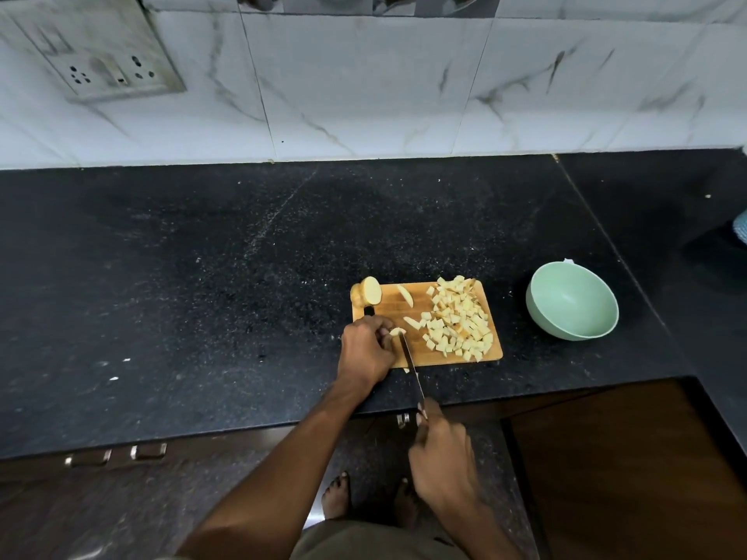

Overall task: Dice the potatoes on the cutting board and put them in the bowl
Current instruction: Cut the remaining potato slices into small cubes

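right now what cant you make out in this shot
All in the head view:
- Potato piece being cut: mostly covered by the left hand, so its size is unclear.
- Knife handle: wrapped inside the right hand.
- Near left corner of the cutting board: under the left hand.
- Pale blue thing at the right: cut off by the picture edge, unidentifiable.
- Inside of the bowl: its near inner wall is hidden by the rim.

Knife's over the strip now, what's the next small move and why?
Probably press the knife down through the potato strip that the left hand pins on the cutting board: the right hand has the blade at it, still uncut.
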